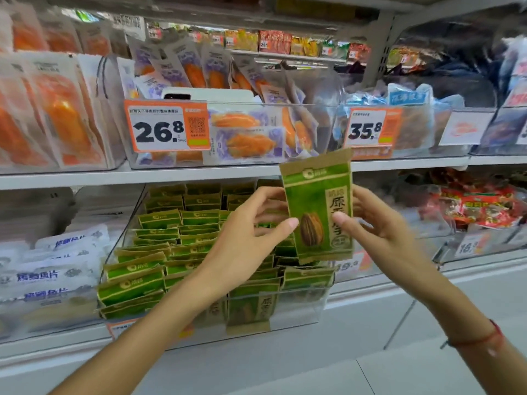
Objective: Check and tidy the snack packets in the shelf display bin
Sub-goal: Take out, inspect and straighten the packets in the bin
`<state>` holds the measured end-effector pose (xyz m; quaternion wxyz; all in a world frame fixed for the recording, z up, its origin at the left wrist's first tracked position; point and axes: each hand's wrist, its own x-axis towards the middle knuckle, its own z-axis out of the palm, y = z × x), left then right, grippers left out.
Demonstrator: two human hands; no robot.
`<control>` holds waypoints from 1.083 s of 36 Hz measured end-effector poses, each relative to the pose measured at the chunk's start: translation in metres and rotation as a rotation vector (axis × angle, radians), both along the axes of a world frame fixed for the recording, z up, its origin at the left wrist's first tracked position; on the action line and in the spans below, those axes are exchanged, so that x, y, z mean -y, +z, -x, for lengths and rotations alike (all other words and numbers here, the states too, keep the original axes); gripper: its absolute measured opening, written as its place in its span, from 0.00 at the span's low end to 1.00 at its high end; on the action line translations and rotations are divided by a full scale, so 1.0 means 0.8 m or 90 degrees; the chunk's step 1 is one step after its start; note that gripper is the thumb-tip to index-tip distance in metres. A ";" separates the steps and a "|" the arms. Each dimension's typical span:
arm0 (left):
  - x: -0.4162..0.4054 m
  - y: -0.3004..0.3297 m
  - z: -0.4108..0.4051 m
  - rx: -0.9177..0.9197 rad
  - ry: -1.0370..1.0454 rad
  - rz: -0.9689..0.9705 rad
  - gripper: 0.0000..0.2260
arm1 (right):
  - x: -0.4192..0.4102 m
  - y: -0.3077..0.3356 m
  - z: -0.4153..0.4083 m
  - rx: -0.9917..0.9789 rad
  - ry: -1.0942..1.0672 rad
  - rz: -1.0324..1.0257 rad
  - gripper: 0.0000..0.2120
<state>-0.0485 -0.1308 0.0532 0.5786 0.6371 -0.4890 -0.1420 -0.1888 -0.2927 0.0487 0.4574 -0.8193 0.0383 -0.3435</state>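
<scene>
Two bare forearms reaching up from the lower edge, a thin red string bracelet [482,339] tied round the right wrist. Between them, one flat green and kraft-brown paper snack packet [319,205] held upright in the air, above and in front of the clear plastic display bin [299,309] on the lower shelf. Left hand [251,229] gripping the packet's left edge, thumb laid across the front, fingers curled behind. Right hand [379,226] pinching the right edge, thumb on the front, fingers bent round the back. On the packet face: one brown striped sunflower seed, a pale vertical label of dark characters, a small white logo near the top, a brown band along the top and another along the bottom; corners slightly creased. Below and behind, the bin packed with rows of matching green packets [159,243], too many and too overlapped to count, standing on edge and leaning back. Left of it, white pouches with blue lettering [54,275]; right of it, red wrapped snacks [479,206]. Farther back, on the upper shelf, clear bins of orange-filled pouches [251,132] behind two orange-bordered price tags, one reading 26.8 [166,125], the other 35.8 [369,129].
</scene>
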 end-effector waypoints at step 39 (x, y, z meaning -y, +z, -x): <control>-0.001 -0.015 -0.029 0.355 0.085 -0.193 0.13 | 0.030 -0.032 -0.015 -0.291 -0.041 0.235 0.26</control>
